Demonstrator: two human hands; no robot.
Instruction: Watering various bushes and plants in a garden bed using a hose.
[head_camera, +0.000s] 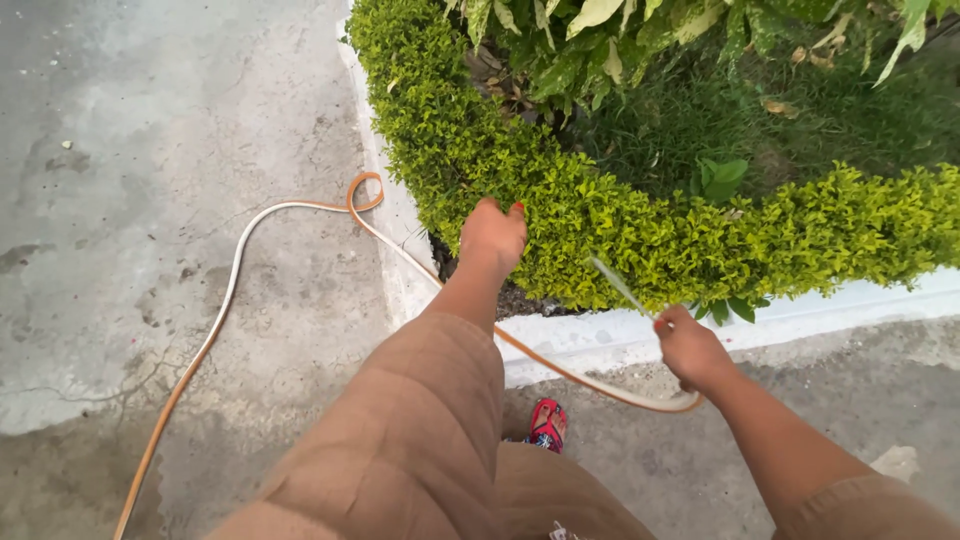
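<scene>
Left hand (492, 236): reaching into the hedge (600, 230) at 12 o'clock, grip hidden, cannot tell.
Right hand (688, 347): fingers clenching the hose (230, 290), spraying toward 11 o'clock.

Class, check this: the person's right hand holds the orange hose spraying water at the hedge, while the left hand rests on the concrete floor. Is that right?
Not quite. The head view shows the left hand in the hedge, not on the floor. The right hand does hold the orange hose, spraying at the hedge.
</scene>
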